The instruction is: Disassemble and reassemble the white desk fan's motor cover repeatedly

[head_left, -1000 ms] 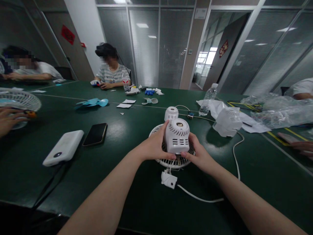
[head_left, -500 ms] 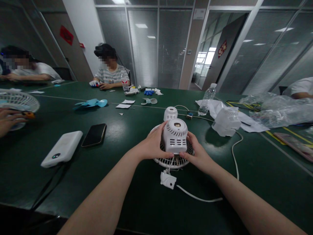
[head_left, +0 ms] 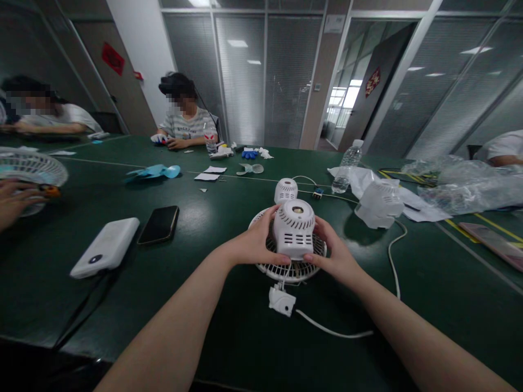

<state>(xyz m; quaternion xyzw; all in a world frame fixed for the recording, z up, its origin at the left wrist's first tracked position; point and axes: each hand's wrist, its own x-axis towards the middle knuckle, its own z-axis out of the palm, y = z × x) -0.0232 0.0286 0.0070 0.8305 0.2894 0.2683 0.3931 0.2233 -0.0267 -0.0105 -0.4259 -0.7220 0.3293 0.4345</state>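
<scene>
A white slotted fan motor housing (head_left: 295, 226) stands over a round white fan grille (head_left: 281, 272) on the table. My left hand (head_left: 261, 239) grips its left side, thumb along the lower front edge. From the right, my right hand (head_left: 330, 245) holds the other side, thumb at the bottom corner. Both hands are closed round the housing. Wires run down from it to a small white switch box (head_left: 281, 300), from which a white cord (head_left: 327, 329) trails right. Just behind stands a second, smaller-looking white housing (head_left: 286, 189).
To the left lie a white power bank (head_left: 105, 247) and a black phone (head_left: 158, 224). Light blue fan blades (head_left: 153, 172) lie farther back. At right are a water bottle (head_left: 347, 166), a plastic-wrapped white part (head_left: 379, 201) and plastic bags (head_left: 478, 185). A co-worker's hand (head_left: 14, 201) is at far left.
Both hands keep their hold on the housing, which stays practically in place. The view has shifted very slightly.
</scene>
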